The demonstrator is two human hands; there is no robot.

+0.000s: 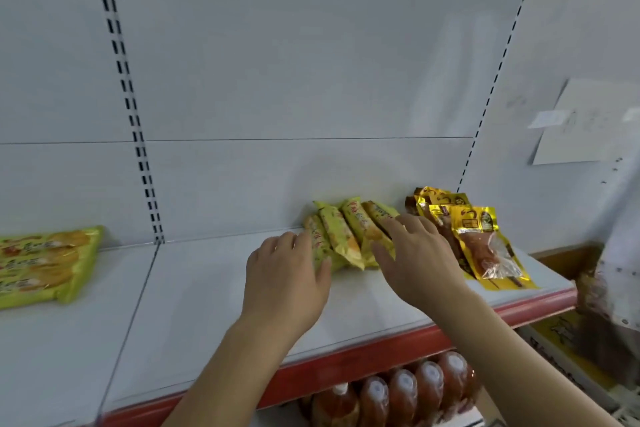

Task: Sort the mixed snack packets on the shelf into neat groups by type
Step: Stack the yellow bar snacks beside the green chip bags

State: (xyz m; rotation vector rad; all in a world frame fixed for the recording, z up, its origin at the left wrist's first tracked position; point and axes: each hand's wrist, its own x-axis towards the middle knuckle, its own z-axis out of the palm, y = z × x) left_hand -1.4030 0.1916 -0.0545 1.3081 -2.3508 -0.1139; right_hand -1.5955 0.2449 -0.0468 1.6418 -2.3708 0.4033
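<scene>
Several small yellow snack packets (341, 236) lie side by side against the back wall of the white shelf (214, 291). My left hand (285, 279) rests flat, fingers straight, against the left edge of that group. My right hand (420, 253) lies over the group's right side with fingers spread and relaxed, covering some packets. To the right, several gold packets with brown contents (481, 243) overlap in a stack. Far left, larger green-yellow packets (41, 263) lie in a pile.
The shelf has a red front edge (381, 347). Below it stand bottles of orange-red liquid (405, 392). A cardboard box (568, 256) and a paper sheet on the wall (588, 121) are at the right. A slotted upright (128, 97) divides the back panel.
</scene>
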